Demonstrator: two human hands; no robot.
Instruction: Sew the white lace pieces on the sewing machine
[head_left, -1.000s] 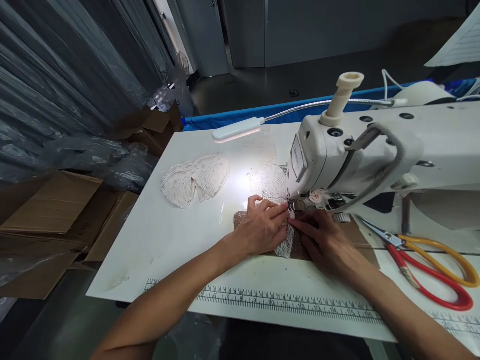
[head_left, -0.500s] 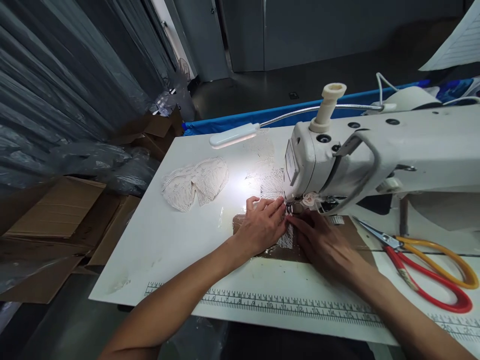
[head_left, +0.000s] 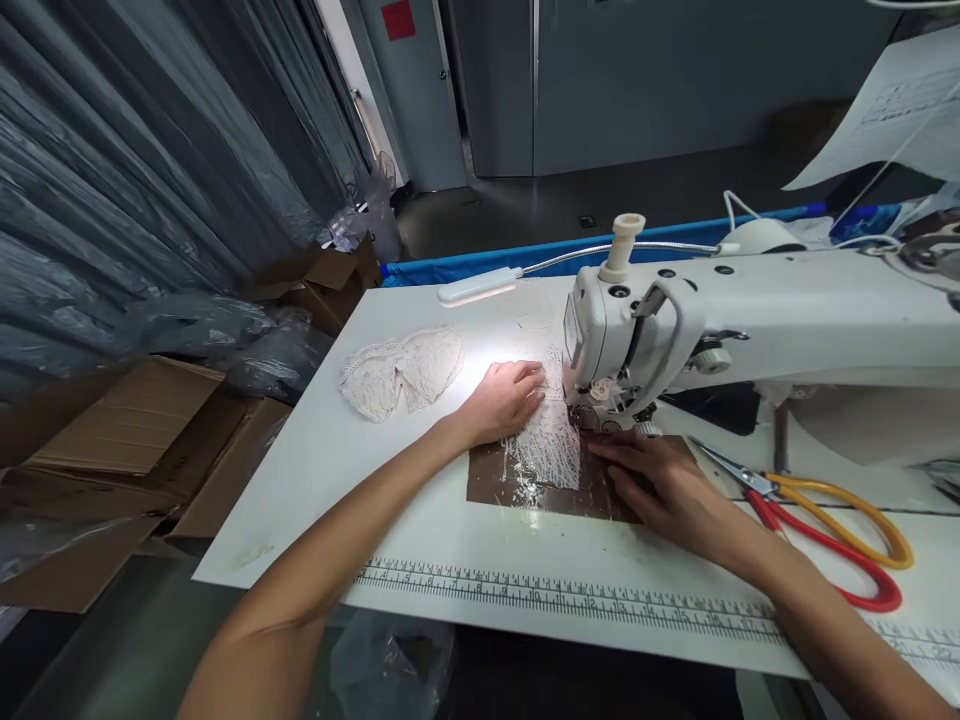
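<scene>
Looming sewing machine (head_left: 660, 320): over the lace's (head_left: 551, 450) right edge, it could nip a fingertip straying beneath.
Brown sheet (head_left: 487, 485): glossy, perhaps slick; the work might skew.
Lace: on the sheet, beside the machine's head; uneven pulling could pucker its open mesh.
Right hand (head_left: 656, 480): loosely extended, gripping nothing visible; contact with lace unclear.
Left hand (head_left: 504, 402): palm down, fingers outstretched on lace; heavy pressure might drag it crooked.

Looks forward and down from head height, above the near edge of the table (head_left: 300, 470); takes in the machine (head_left: 720, 310) at close range on the right, reaches far back to dim panels (head_left: 499, 95), perhaps doors.
</scene>
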